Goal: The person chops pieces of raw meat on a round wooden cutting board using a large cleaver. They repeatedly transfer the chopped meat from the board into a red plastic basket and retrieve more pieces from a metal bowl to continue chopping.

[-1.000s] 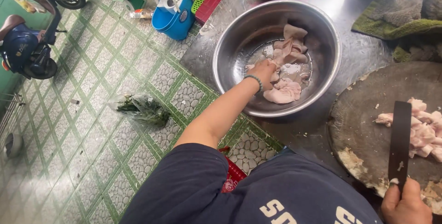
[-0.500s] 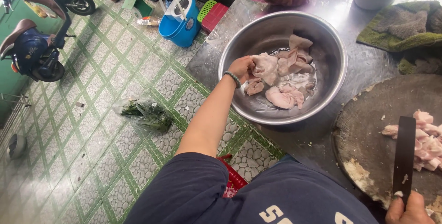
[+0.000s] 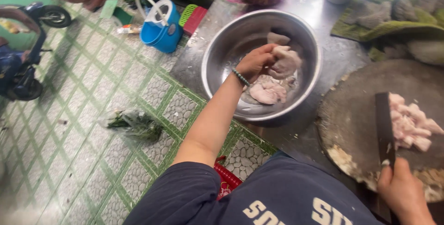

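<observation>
Left hand (image 3: 256,62): grip closed on a pale meat piece (image 3: 284,63), lifted inside the steel bowl (image 3: 222,44) at 12 o'clock on the bench (image 3: 344,60). More meat lies on the bowl floor.

Right hand (image 3: 403,189): grip wrapped around the cleaver (image 3: 384,125) handle, at 4 o'clock, blade resting on the round chopping block (image 3: 351,114) just beside the cut meat pile (image 3: 414,123).

Risk: the wet piece looks slippery and may drop to the tiled floor (image 3: 92,160); the bare blade sits near the arm's path.
</observation>
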